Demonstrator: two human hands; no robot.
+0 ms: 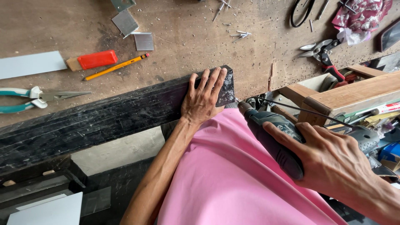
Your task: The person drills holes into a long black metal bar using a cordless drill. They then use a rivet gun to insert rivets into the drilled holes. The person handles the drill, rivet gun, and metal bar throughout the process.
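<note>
Two hands at centre frame: left hand (203,100) flat on one black beam (104,121) running lower-left to upper-right, right hand (333,160) gripping one drill (271,133) pointing upper-left at the beam's end.

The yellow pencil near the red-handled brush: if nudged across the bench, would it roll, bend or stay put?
The yellow pencil looks thin, straight and stiff, so it probably would not bend. It lies loose on the flat workbench, touching nothing, so a push would likely roll or skid it. It is probably very light.

Under the left fingers (210,81): a black bar (104,118), scratched, semi-glossy, flecked with pale swarf. Gripped by the right fingers (287,139): a drill (271,137), matt dark plastic, metal chuck. Beyond the fingertips: a bench (187,37), rough worn wood.
</note>
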